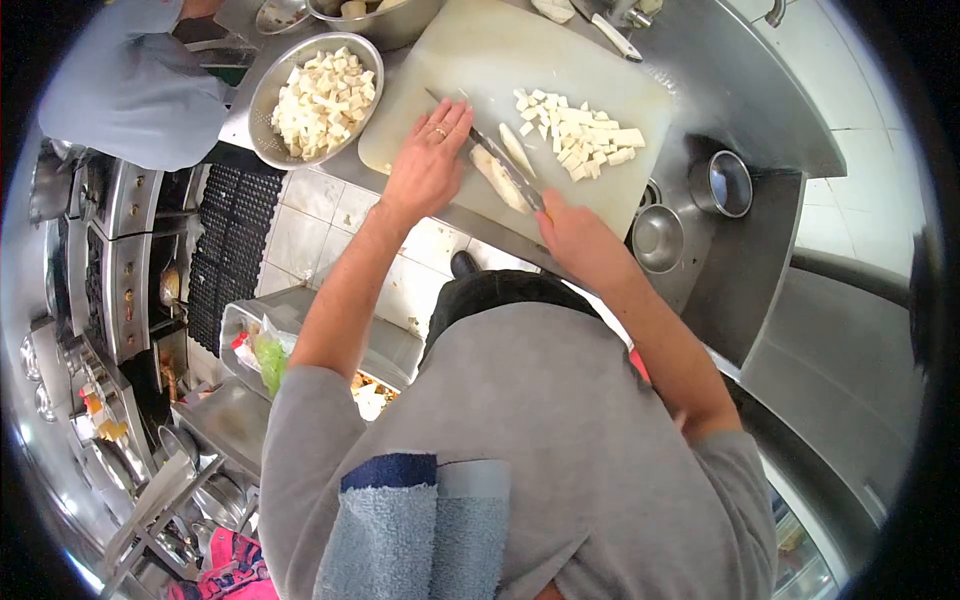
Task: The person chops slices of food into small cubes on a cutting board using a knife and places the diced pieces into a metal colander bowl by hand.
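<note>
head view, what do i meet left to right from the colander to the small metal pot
Colander, left hand, loose pale cubes, round metal bowl, small metal pot.

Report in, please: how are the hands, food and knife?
Right hand grips the knife; left hand flat over its tip end. Pale piece alongside it on cutting board. Cubes sit apart; nothing visibly in the way.

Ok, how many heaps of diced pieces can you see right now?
2: one heap in the metal colander, and a looser heap on the cutting board, right of the knife. More could be hidden.
</note>
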Tool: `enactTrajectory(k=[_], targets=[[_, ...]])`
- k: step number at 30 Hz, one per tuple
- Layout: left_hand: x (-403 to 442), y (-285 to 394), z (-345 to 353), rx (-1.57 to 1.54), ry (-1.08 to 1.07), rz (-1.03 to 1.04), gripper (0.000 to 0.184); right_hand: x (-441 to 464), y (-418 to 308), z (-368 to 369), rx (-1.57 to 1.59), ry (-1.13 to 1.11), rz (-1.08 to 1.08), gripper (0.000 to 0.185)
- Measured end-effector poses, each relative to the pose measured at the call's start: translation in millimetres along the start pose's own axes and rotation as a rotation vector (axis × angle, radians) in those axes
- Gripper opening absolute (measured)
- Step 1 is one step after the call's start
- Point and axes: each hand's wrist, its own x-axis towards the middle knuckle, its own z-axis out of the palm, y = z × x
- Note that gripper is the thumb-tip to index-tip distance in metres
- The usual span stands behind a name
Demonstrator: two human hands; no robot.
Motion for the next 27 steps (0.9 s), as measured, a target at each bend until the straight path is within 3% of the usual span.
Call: enactTrajectory(k=[17,20,27], targets=[[-8,4,-3,-0.026,0.045,0.013,0.074,-14,-8,6,0.005,0.052,-0.056,0.019],[-12,3,-1,-0.034,0.039,0.004,0.073,-10,-14,10,-0.048,-0.043,0.011,0.02],[-7,5,-7,0.039,0.002,0.002,0.071,-3,1,8,0.082,-0.034,0.031,0.024]])
